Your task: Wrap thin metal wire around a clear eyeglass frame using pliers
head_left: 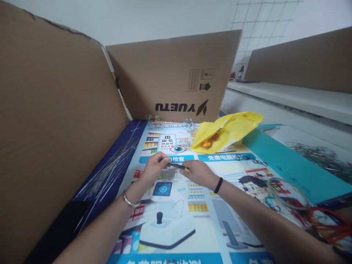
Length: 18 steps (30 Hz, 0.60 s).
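My right hand (200, 173) is closed around a slim dark tool with a yellowish end (177, 166), too small to tell its exact kind. The tool points left, its tip reaching the fingers of my left hand (154, 167). That hand is pinched shut at the tip, and whatever its fingers hold is too small to make out. Both hands are above a printed poster sheet (170, 205) covering the table. Just beyond them is a small tangle of thin wire (184, 143). Straight thin wires (110, 167) lie in a bundle to the left.
Cardboard panels (170, 73) stand at the back and left. A yellow bag (233, 128) with orange coils inside lies behind my right hand. Wire coils (288, 192) and an orange coil (330, 223) are at the right. More tangled wire (316, 156) lies farther right.
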Available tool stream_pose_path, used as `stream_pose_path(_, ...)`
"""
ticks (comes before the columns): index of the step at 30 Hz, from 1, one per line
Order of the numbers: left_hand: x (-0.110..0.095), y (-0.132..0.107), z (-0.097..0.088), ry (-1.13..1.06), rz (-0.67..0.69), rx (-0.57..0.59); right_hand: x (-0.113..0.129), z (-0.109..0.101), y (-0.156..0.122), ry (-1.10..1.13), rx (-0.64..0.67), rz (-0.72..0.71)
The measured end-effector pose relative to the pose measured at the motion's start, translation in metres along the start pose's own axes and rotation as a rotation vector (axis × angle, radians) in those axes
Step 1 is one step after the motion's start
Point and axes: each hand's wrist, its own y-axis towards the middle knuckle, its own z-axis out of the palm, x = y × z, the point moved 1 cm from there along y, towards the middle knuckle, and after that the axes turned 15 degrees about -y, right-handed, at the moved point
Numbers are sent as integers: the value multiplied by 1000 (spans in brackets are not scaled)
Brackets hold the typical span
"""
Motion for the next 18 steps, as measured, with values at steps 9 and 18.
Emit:
stream_pose_path(9, -4, 0, 1, -43, -15, 20, -2, -4, 1, -35, 3, -19)
stream_pose_path(18, 0, 1, 0, -83, -68, 45, -3, -3, 0, 33, 10, -31)
